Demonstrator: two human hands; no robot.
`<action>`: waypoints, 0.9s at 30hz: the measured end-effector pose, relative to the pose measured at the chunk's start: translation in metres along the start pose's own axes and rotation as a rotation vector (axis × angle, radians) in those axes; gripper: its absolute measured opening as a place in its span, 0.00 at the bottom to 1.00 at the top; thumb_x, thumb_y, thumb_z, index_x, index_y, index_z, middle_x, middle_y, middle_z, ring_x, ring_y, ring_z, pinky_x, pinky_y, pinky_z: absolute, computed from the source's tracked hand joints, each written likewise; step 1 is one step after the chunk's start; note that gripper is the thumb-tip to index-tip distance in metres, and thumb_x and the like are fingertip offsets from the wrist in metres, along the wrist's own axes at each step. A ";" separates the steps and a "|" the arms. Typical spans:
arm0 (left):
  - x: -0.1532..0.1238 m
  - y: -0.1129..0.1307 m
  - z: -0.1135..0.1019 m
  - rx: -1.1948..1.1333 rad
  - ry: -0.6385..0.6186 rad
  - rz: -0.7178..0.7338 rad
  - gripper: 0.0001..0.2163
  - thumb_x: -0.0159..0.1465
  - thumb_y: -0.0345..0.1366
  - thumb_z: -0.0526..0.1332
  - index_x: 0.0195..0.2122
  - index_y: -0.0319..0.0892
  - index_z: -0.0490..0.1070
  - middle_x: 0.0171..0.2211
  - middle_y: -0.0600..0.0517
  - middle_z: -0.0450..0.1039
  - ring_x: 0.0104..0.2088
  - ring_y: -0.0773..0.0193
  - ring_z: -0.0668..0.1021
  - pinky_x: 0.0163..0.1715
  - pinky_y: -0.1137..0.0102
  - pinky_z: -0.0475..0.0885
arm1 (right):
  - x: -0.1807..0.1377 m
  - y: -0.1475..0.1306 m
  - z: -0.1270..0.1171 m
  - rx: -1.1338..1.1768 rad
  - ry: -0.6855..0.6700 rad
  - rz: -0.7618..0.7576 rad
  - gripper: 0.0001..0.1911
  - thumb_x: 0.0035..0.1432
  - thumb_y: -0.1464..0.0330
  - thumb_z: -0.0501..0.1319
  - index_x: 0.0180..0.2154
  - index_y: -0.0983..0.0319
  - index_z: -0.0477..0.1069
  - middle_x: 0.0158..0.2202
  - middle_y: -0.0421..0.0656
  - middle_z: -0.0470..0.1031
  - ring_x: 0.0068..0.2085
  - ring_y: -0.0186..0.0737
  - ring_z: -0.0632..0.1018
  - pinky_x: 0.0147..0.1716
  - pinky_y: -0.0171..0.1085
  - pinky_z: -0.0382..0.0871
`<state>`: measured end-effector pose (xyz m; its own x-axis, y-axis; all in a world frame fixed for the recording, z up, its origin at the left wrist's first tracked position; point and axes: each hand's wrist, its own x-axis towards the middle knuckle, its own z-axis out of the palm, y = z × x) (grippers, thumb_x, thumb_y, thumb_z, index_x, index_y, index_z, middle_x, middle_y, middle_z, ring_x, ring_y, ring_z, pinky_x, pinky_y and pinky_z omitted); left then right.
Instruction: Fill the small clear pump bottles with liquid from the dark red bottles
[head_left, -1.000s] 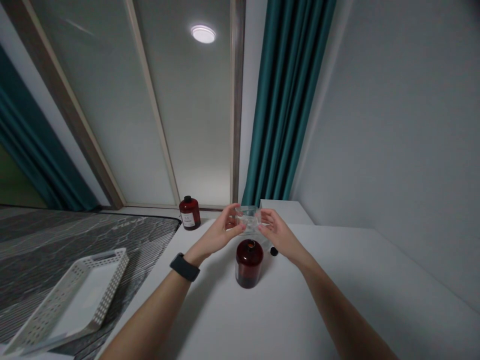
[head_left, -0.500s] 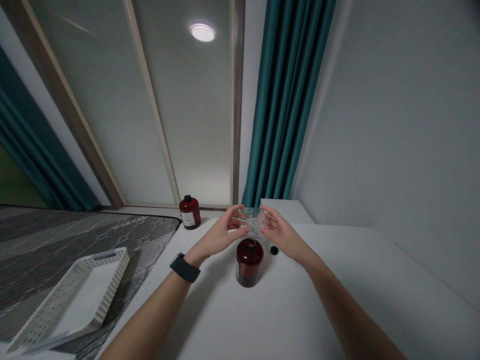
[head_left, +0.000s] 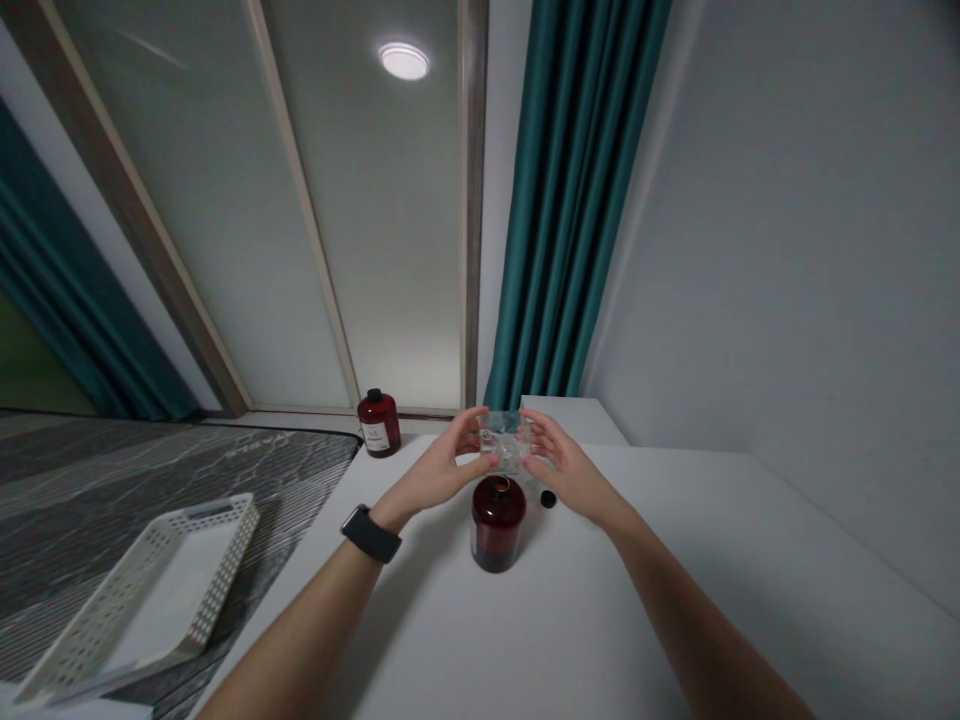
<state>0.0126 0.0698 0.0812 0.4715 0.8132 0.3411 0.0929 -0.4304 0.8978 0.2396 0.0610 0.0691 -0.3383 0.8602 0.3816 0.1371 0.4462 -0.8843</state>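
Between my two hands is a clear, see-through container point(head_left: 505, 440), its exact kind hard to make out. My left hand point(head_left: 448, 458), with a black watch point(head_left: 370, 534) on its wrist, closes on the container's left side. The fingers of my right hand point(head_left: 564, 462) are curved round its right side. Just in front of it stands an uncapped dark red-brown bottle point(head_left: 498, 522) on the white table point(head_left: 570, 630). A small black cap point(head_left: 548, 498) lies on the table to the bottle's right, below my right hand.
A second red-brown bottle point(head_left: 379, 424), with a white label and black cap, stands at the table's far left corner. A white perforated basket point(head_left: 217, 570) rests on grey patterned fabric point(head_left: 300, 460) at the left. Behind are a teal curtain point(head_left: 577, 200) and a white box-like surface point(head_left: 577, 420).
My hands stay round the clear container with almost no movement. The view has shifted very slightly; the bottles and cap keep their places.
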 end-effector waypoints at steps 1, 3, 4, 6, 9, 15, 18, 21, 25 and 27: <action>0.000 0.000 -0.001 0.012 0.001 0.006 0.30 0.65 0.39 0.66 0.65 0.45 0.55 0.61 0.40 0.66 0.56 0.51 0.76 0.58 0.51 0.71 | 0.000 0.000 0.000 -0.002 0.002 -0.007 0.29 0.61 0.62 0.63 0.61 0.54 0.58 0.58 0.51 0.70 0.59 0.49 0.73 0.59 0.55 0.68; -0.001 0.001 -0.002 0.039 -0.004 0.013 0.30 0.65 0.39 0.66 0.65 0.45 0.55 0.61 0.40 0.66 0.55 0.51 0.76 0.59 0.51 0.70 | 0.000 -0.001 0.001 -0.009 0.008 -0.020 0.29 0.61 0.62 0.64 0.61 0.54 0.58 0.57 0.50 0.70 0.58 0.49 0.73 0.59 0.54 0.67; -0.001 0.002 -0.002 0.050 -0.007 0.015 0.30 0.65 0.40 0.66 0.66 0.46 0.55 0.61 0.40 0.66 0.55 0.51 0.76 0.59 0.50 0.70 | 0.000 -0.001 0.002 -0.011 0.014 -0.024 0.29 0.60 0.63 0.64 0.61 0.53 0.58 0.57 0.50 0.70 0.58 0.49 0.74 0.59 0.54 0.67; -0.001 0.004 -0.003 0.071 -0.009 0.018 0.31 0.65 0.39 0.66 0.66 0.46 0.55 0.61 0.40 0.66 0.56 0.51 0.76 0.59 0.50 0.70 | -0.001 -0.002 0.003 -0.008 0.023 -0.027 0.29 0.59 0.63 0.64 0.60 0.53 0.58 0.56 0.49 0.71 0.57 0.48 0.74 0.60 0.54 0.66; -0.001 0.005 -0.002 0.115 0.002 0.035 0.31 0.65 0.38 0.65 0.66 0.45 0.54 0.61 0.40 0.67 0.57 0.50 0.75 0.60 0.49 0.68 | -0.001 -0.004 0.005 0.005 0.028 -0.024 0.29 0.58 0.64 0.65 0.59 0.53 0.58 0.56 0.48 0.71 0.57 0.47 0.75 0.59 0.53 0.67; 0.000 0.004 -0.002 0.138 -0.021 0.091 0.31 0.65 0.35 0.63 0.67 0.42 0.52 0.63 0.37 0.64 0.61 0.49 0.71 0.63 0.48 0.65 | -0.002 -0.004 0.011 0.000 0.053 -0.011 0.30 0.56 0.65 0.66 0.58 0.53 0.58 0.57 0.49 0.69 0.58 0.47 0.73 0.59 0.52 0.68; -0.001 0.005 -0.003 0.156 -0.038 0.108 0.32 0.65 0.33 0.63 0.67 0.43 0.51 0.64 0.37 0.63 0.63 0.49 0.70 0.64 0.46 0.63 | -0.003 -0.002 0.012 -0.023 0.063 -0.023 0.30 0.56 0.66 0.65 0.58 0.53 0.58 0.59 0.49 0.67 0.60 0.47 0.71 0.61 0.52 0.66; -0.001 0.006 -0.004 0.187 -0.047 0.109 0.33 0.64 0.33 0.63 0.68 0.43 0.49 0.65 0.37 0.62 0.64 0.49 0.68 0.65 0.45 0.61 | -0.004 0.001 0.012 -0.044 0.070 -0.029 0.30 0.56 0.66 0.66 0.58 0.52 0.59 0.61 0.48 0.66 0.61 0.47 0.71 0.61 0.53 0.66; -0.002 0.009 -0.004 0.228 -0.048 0.112 0.34 0.64 0.32 0.64 0.68 0.44 0.49 0.66 0.37 0.61 0.65 0.48 0.68 0.65 0.44 0.60 | -0.005 0.001 0.012 -0.062 0.068 -0.038 0.31 0.56 0.65 0.66 0.59 0.51 0.59 0.62 0.48 0.65 0.63 0.48 0.70 0.62 0.53 0.66; -0.002 0.010 -0.004 0.253 -0.042 0.119 0.34 0.63 0.32 0.64 0.68 0.45 0.50 0.66 0.38 0.62 0.64 0.48 0.69 0.65 0.44 0.61 | -0.006 0.000 0.011 -0.074 0.071 -0.049 0.31 0.57 0.66 0.66 0.59 0.51 0.59 0.62 0.48 0.65 0.63 0.48 0.69 0.62 0.54 0.66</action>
<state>0.0096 0.0651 0.0910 0.5274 0.7365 0.4236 0.2484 -0.6104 0.7521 0.2313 0.0533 0.0637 -0.2800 0.8509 0.4445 0.1916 0.5032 -0.8427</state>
